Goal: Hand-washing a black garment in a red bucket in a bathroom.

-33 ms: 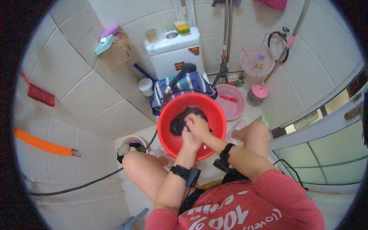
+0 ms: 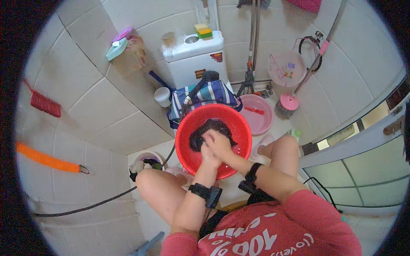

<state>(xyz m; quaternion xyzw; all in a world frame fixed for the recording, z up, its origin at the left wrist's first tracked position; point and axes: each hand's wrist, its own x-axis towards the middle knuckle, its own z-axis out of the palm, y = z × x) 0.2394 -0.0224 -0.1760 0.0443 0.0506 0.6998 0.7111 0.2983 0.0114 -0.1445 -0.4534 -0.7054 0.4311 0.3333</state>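
A dark, wet-looking cloth (image 2: 210,128) lies bunched in a red basin (image 2: 186,158) between my knees. My left hand (image 2: 210,154) and my right hand (image 2: 218,144) are pressed together over the cloth's near side, inside the basin. Their fingers are curled inward and partly hide each other. Dark fabric meets both hands, and they appear closed on it, though the exact grip is blurred. Each wrist wears a black band with a small box.
Behind the basin, a striped bag (image 2: 213,94) with a shower head (image 2: 210,77) on it rests before the toilet (image 2: 192,52). A pink basin (image 2: 270,120) stands right. A laundry bucket (image 2: 147,155) sits by my left knee; a black hose (image 2: 98,206) runs past.
Both hands have shifted very slightly down and left over the cloth. The basin and everything around it stay in place.
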